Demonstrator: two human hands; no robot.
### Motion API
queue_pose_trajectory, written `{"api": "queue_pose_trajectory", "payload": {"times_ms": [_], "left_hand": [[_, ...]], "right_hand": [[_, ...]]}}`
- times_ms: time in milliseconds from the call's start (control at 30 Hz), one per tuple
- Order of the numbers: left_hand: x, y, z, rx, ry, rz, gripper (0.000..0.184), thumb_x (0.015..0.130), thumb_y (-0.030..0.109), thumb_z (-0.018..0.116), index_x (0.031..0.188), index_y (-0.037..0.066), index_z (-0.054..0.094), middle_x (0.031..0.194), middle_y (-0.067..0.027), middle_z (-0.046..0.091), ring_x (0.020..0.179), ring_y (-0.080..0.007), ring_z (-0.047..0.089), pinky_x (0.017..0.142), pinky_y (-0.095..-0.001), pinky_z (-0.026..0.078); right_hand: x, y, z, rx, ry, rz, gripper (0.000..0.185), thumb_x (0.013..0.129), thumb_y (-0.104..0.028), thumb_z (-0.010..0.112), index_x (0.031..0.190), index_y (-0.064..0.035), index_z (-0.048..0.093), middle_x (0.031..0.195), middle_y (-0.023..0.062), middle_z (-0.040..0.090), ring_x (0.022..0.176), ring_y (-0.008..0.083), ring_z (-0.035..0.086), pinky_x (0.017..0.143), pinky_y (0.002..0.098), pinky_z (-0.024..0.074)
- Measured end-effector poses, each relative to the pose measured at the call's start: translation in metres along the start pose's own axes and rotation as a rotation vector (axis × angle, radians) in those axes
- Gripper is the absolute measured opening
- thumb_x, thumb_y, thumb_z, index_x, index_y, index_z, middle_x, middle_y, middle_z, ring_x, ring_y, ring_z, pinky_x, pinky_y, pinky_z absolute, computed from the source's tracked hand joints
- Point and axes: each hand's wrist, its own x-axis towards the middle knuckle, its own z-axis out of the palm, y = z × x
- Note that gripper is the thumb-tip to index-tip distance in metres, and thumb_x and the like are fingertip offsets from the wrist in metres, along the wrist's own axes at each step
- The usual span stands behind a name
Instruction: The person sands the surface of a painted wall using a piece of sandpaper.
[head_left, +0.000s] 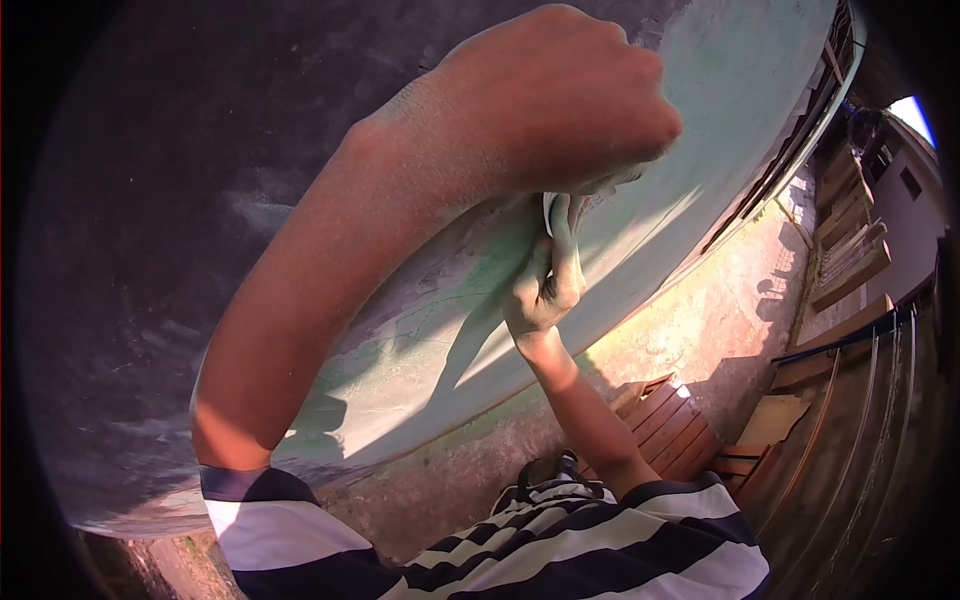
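A large pale green and dark smooth surface point(430, 335) curves across the view. My left hand point(585, 95) is closed, its back turned to the camera, close in front of this surface; its fingertips and anything in them are hidden. Just below it is my right hand point(545, 285), coated in pale dust, fingers pointing up and pressed together. A thin whitish edge shows beside these fingers, too small to identify. The fingertips of my right hand reach the underside of my left hand.
Below the curved surface lies a sunlit concrete floor point(690, 320). A slatted wooden stool or small table point(670, 425) stands near my right arm. At the right are hanging cords or bars point(860, 430), a flat tan piece point(773, 420) and a building wall point(905, 205).
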Motion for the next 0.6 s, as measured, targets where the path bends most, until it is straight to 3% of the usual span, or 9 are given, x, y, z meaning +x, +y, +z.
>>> {"api": "queue_pose_trajectory", "payload": {"times_ms": [67,100,167,267,300,367,467,600], "left_hand": [[0.006,-0.006,-0.019,-0.043,-0.178,0.090,0.005,0.072,0.002,0.067,0.070,0.003,0.071,0.067,-0.0120,0.068,0.066,-0.0228,0.070,0.058,-0.0345,0.056],[0.005,-0.006,-0.019,-0.046,-0.177,0.100,0.005,0.072,0.002,0.067,0.070,0.003,0.071,0.067,-0.0120,0.068,0.066,-0.0228,0.070,0.058,-0.0345,0.056],[0.005,-0.006,-0.016,-0.104,-0.194,0.056,0.013,0.078,0.008,0.061,0.071,0.002,0.070,0.068,-0.0151,0.067,0.066,-0.0270,0.070,0.061,-0.0380,0.055],[0.003,-0.006,-0.006,-0.099,-0.199,0.015,0.015,0.085,0.010,0.056,0.072,0.007,0.064,0.065,-0.0120,0.062,0.064,-0.0262,0.066,0.061,-0.0399,0.053],[0.001,-0.004,-0.005,-0.106,-0.212,0.051,0.015,0.085,0.010,0.056,0.072,0.007,0.064,0.065,-0.0120,0.062,0.064,-0.0262,0.066,0.061,-0.0399,0.053],[-0.001,-0.001,-0.005,-0.089,-0.010,0.047,0.009,0.078,0.015,0.071,0.076,0.008,0.065,0.065,-0.0093,0.060,0.063,-0.0292,0.062,0.057,-0.0402,0.048],[0.000,-0.002,-0.006,-0.105,-0.043,0.027,0.015,0.081,0.019,0.074,0.078,0.007,0.065,0.065,-0.0096,0.058,0.059,-0.0294,0.058,0.056,-0.0398,0.044],[-0.001,-0.007,0.000,-0.090,-0.014,0.076,0.016,0.083,0.019,0.074,0.080,0.006,0.065,0.065,-0.0096,0.057,0.056,-0.0284,0.056,0.054,-0.0392,0.043]], "right_hand": [[-0.014,-0.001,0.003,-0.022,-0.003,-0.046,0.059,0.094,-0.028,0.046,0.131,0.0172,0.053,0.137,0.0364,0.053,0.133,0.0515,0.047,0.114,0.0572,0.0335],[-0.039,0.002,-0.001,-0.014,-0.036,-0.102,0.059,0.093,-0.027,0.045,0.131,0.0169,0.054,0.136,0.0362,0.054,0.132,0.0512,0.048,0.114,0.0566,0.0338],[-0.101,0.000,-0.009,-0.009,-0.154,0.011,0.060,0.096,-0.036,0.043,0.130,0.0111,0.059,0.133,0.0344,0.057,0.132,0.0516,0.048,0.111,0.0571,0.0373],[-0.113,-0.003,-0.018,0.008,-0.242,0.037,0.059,0.096,-0.036,0.042,0.129,0.0086,0.061,0.133,0.0321,0.058,0.132,0.0516,0.047,0.110,0.0566,0.0389],[-0.100,-0.001,-0.015,0.008,-0.206,0.008,0.056,0.095,-0.032,0.044,0.131,0.0083,0.060,0.134,0.0317,0.057,0.132,0.0519,0.048,0.110,0.0565,0.0392],[-0.058,-0.001,-0.012,0.029,-0.131,-0.007,0.054,0.085,-0.015,0.047,0.129,0.0147,0.057,0.137,0.0363,0.053,0.135,0.0522,0.043,0.113,0.0534,0.0359],[-0.016,-0.009,-0.002,0.033,0.036,0.084,0.066,0.066,0.005,0.044,0.131,0.0130,0.056,0.139,0.0321,0.053,0.138,0.0476,0.043,0.115,0.0529,0.0345],[-0.090,-0.023,-0.001,-0.022,-0.075,0.076,0.073,0.061,0.006,0.051,0.134,0.0052,0.059,0.140,0.0268,0.055,0.136,0.0428,0.047,0.112,0.0524,0.0398]]}}
